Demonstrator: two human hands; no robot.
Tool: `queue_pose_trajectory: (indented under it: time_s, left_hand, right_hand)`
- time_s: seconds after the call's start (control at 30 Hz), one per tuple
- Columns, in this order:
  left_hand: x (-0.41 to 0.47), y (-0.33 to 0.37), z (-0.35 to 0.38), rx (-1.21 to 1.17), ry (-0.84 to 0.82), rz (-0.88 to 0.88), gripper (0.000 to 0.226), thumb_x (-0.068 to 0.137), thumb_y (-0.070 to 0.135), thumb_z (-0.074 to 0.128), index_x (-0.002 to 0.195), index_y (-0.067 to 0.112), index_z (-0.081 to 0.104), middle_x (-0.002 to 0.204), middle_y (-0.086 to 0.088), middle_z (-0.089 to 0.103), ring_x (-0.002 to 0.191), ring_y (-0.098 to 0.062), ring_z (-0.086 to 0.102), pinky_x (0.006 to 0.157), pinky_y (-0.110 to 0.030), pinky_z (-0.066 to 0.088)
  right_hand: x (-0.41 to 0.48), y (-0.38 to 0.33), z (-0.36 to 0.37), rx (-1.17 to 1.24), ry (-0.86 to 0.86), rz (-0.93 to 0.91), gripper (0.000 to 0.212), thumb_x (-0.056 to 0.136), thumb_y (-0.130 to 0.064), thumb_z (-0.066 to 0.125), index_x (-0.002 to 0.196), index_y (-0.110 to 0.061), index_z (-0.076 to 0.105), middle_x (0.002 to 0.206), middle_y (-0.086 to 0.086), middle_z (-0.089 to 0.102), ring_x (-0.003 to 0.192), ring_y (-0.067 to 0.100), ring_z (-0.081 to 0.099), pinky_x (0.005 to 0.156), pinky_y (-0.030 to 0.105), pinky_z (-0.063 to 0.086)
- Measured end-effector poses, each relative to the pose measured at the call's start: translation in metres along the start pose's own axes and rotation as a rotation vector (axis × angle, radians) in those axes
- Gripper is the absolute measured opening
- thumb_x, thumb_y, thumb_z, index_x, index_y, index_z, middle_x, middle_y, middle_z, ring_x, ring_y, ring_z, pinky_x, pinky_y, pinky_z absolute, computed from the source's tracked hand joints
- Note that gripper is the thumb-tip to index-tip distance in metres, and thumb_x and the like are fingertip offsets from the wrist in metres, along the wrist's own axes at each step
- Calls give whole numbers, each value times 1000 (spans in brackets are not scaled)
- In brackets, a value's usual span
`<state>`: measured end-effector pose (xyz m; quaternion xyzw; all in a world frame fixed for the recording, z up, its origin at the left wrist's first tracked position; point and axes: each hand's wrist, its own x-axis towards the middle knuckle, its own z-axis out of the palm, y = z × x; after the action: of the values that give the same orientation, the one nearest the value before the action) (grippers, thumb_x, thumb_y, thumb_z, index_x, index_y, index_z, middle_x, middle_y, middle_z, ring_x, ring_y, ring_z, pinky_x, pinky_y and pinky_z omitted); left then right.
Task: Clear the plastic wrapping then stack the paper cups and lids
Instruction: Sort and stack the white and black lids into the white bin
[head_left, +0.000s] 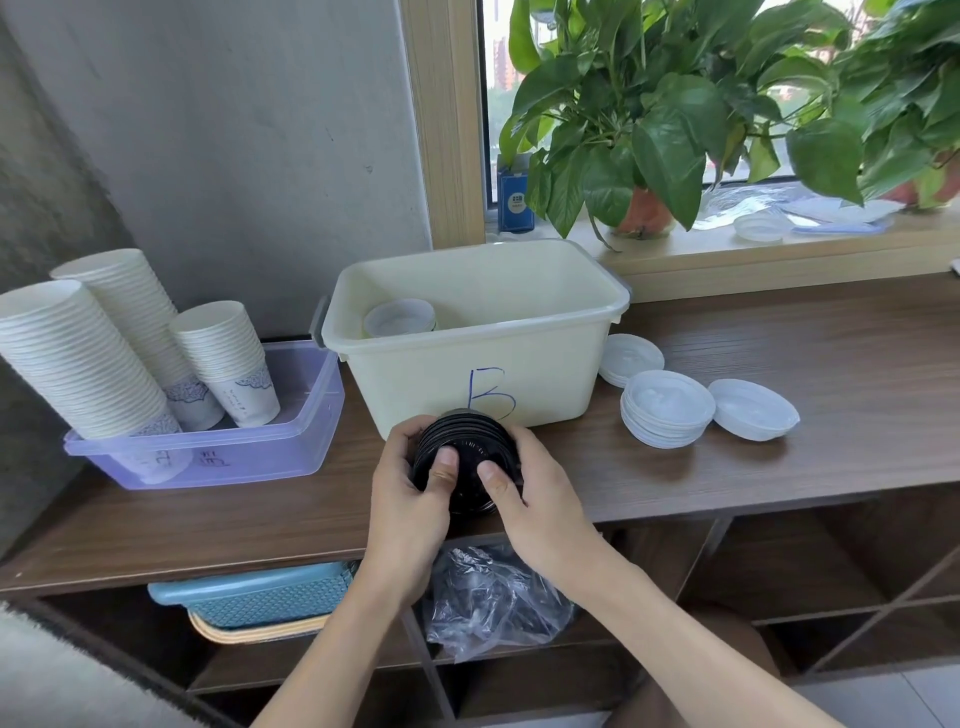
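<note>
Both hands grip a stack of black plastic lids (464, 447) lying on its side above the counter's front edge, just before the cream bin. My left hand (410, 493) curls round its left side, thumb on the top lid. My right hand (535, 493) curls round the right side, thumb likewise on the lid. Crumpled clear plastic wrapping (493, 597) hangs below my wrists in front of the shelf. Three tall stacks of white paper cups (93, 353) stand in a purple tub (291, 447) at the left. White lids (667, 410) lie in piles on the counter at the right.
The cream bin (545, 364) marked "B" holds a few white lids (400, 318). Potted plants (644, 130) and more clear lids (759, 227) sit on the windowsill behind. A teal basket (260, 597) sits on the shelf under the wooden counter (831, 374).
</note>
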<state>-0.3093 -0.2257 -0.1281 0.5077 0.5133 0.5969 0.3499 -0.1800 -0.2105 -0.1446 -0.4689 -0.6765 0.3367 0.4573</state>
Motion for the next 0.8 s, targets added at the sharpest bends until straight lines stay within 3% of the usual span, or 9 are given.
queue_pose_trajectory:
  time_s: [0.1, 0.27, 0.43, 0.5, 0.57, 0.67, 0.8]
  left_hand:
    - [1, 1, 0, 54, -10, 4, 34, 95, -6, 51, 122, 14, 61, 109, 1, 71, 101, -6, 66, 86, -14, 50]
    - [-1, 5, 5, 114, 40, 1, 33, 93, -9, 51, 113, 16, 60, 101, 2, 69, 88, 2, 63, 79, -8, 47]
    - [2, 11, 2, 41, 5, -95, 22, 97, 0, 53, 109, 15, 64, 102, -2, 73, 97, -12, 68, 83, -18, 51]
    - [3, 18, -1, 13, -29, -115, 19, 97, 4, 56, 111, 12, 65, 104, -2, 74, 101, -17, 68, 86, -25, 53]
    - [6, 31, -3, 2, -38, -115, 18, 97, 8, 58, 113, 11, 65, 104, -2, 74, 101, -17, 69, 88, -30, 55]
    - [15, 53, -6, 28, -10, -99, 19, 94, 19, 65, 112, 13, 67, 103, -2, 74, 100, -16, 69, 93, -40, 55]
    - [27, 88, -5, 83, 1, -49, 29, 87, 36, 66, 107, 16, 68, 100, -1, 74, 97, -17, 69, 92, -44, 55]
  right_hand:
    - [-2, -1, 1, -19, 7, 6, 46, 90, -37, 47, 134, -22, 45, 124, -10, 57, 115, 4, 52, 100, 31, 43]
    - [-3, -3, 1, 29, -17, 3, 36, 95, -23, 51, 131, -23, 44, 122, -9, 55, 114, 3, 51, 98, 25, 41]
    - [1, -10, -4, 45, -45, -17, 39, 93, -29, 53, 131, -32, 42, 131, -11, 51, 123, -5, 44, 105, 23, 37]
    - [-1, -20, -12, 15, -95, -73, 59, 91, -23, 62, 134, -42, 26, 136, -18, 38, 127, -15, 32, 105, 9, 25]
    - [0, -32, -24, -40, -142, -176, 80, 82, -21, 74, 136, -44, 20, 139, -22, 28, 131, -14, 27, 103, 3, 22]
    - [9, -56, -43, -172, -204, -283, 100, 68, -33, 86, 142, -43, 20, 143, -23, 19, 129, -14, 30, 102, 2, 25]
    - [28, -88, -56, -382, -166, -387, 101, 64, -35, 85, 144, -29, 22, 143, -21, 18, 124, -5, 38, 100, 13, 37]
